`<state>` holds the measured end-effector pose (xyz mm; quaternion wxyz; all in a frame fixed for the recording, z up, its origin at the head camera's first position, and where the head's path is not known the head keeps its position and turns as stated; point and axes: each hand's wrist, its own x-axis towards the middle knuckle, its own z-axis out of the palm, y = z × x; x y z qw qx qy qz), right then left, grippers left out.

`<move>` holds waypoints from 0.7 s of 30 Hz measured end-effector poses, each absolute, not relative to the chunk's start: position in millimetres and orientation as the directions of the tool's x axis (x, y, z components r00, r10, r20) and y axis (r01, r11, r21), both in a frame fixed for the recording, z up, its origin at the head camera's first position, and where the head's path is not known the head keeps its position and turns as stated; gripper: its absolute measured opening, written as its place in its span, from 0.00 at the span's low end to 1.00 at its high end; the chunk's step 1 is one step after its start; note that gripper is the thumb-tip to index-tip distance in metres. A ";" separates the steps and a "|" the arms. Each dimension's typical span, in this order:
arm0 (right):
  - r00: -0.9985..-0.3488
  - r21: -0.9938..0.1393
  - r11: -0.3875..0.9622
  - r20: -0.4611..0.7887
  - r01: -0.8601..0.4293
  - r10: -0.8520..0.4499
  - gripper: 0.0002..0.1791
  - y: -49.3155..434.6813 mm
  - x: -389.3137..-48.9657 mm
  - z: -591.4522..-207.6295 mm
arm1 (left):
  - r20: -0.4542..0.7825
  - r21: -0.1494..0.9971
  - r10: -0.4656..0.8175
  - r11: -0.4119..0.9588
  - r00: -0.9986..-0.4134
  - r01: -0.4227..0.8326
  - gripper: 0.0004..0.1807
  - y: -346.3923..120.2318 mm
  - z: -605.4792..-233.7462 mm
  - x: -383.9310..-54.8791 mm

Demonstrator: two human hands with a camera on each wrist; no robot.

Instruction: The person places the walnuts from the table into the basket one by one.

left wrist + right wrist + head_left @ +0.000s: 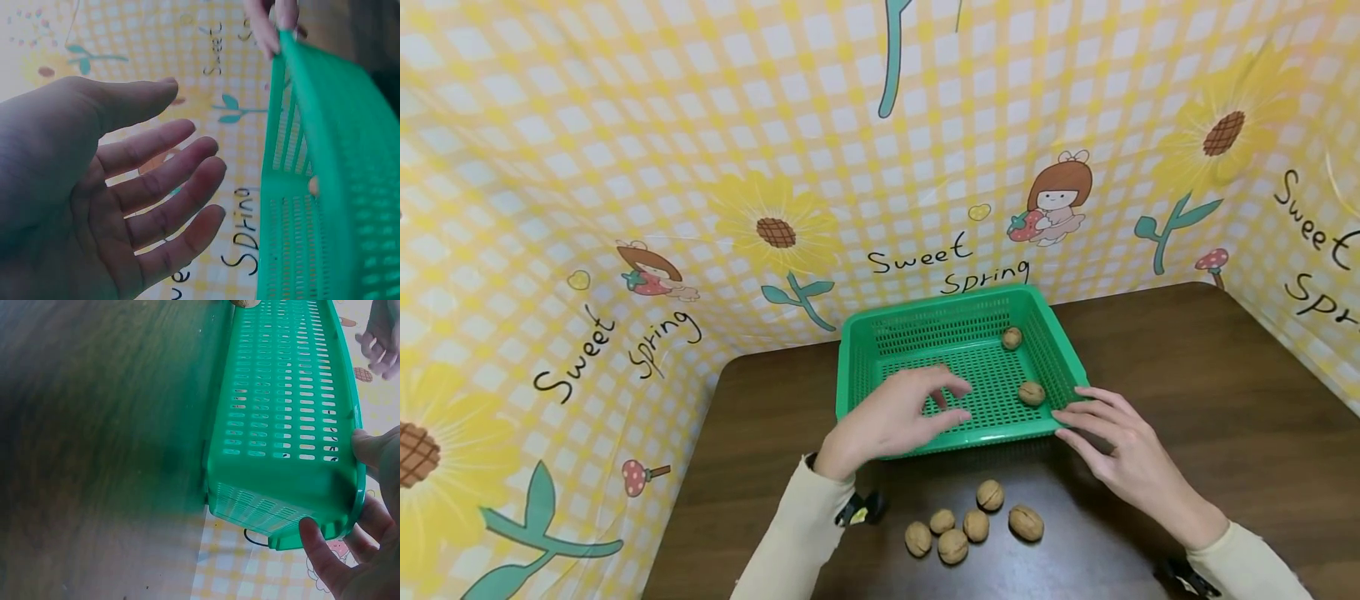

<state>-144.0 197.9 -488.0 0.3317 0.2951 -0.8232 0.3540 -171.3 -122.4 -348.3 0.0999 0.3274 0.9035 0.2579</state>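
Observation:
A green plastic basket (1000, 432) with slotted walls stands on the dark table. Inside it, toward the right wall, lie two walnuts, one at the back (1012, 337) and one nearer the front (1032, 393). My right hand (1123, 446) holds the basket's near right corner; in the right wrist view its thumb (369, 449) is at the rim and a finger (322, 550) rests against the outer wall. Over the basket's near left part hovers my left hand (895, 412), fingers loosely bent and apart. Its palm (81, 206) holds nothing in the left wrist view.
Several walnuts (952, 547) lie loose on the table in front of the basket, the rightmost walnut (1026, 523) a little apart. A checked, flower-printed cloth (820, 150) rises behind the brown table (1180, 358) and along its sides.

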 end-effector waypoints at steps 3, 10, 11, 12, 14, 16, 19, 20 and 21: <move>-0.603 -0.385 0.574 0.757 -0.723 -0.252 0.32 197.4 -143.6 -487.7 | -0.027 0.540 0.667 0.637 -0.745 0.551 0.19 -123.2 -357.9 -156.6; -0.600 -0.384 0.572 0.760 -0.725 -0.250 0.31 197.2 -142.9 -486.5 | -0.049 0.554 0.715 0.601 -0.698 0.576 0.16 -115.8 -396.8 -134.8; -0.597 -0.382 0.570 0.762 -0.727 -0.251 0.31 197.0 -143.1 -486.5 | -0.050 0.551 0.723 0.595 -0.689 0.585 0.16 -113.9 -403.1 -132.2; -0.593 -0.382 0.566 0.765 -0.730 -0.249 0.30 196.8 -143.4 -486.6 | -0.051 0.551 0.730 0.590 -0.682 0.590 0.16 -112.3 -409.5 -129.7; -0.592 -0.380 0.567 0.767 -0.731 -0.249 0.30 196.8 -143.5 -486.6 | -0.054 0.551 0.741 0.581 -0.669 0.599 0.17 -109.2 -421.8 -125.1; -0.593 -0.380 0.569 0.767 -0.729 -0.247 0.29 196.8 -143.7 -486.8 | -0.050 0.534 0.742 0.585 -0.668 0.610 0.17 -107.1 -433.0 -121.4; -0.602 -0.382 0.580 0.759 -0.720 -0.247 0.29 196.7 -143.4 -487.2 | -0.042 0.490 0.720 0.619 -0.693 0.614 0.17 -106.2 -445.8 -117.7; -0.602 -0.382 0.580 0.759 -0.720 -0.248 0.30 196.4 -143.4 -487.4 | -0.044 0.474 0.709 0.635 -0.704 0.610 0.17 -106.4 -449.4 -116.7; -0.602 -0.382 0.579 0.759 -0.720 -0.248 0.30 196.2 -143.2 -487.7 | -0.050 0.465 0.697 0.650 -0.716 0.601 0.17 -106.6 -452.7 -115.8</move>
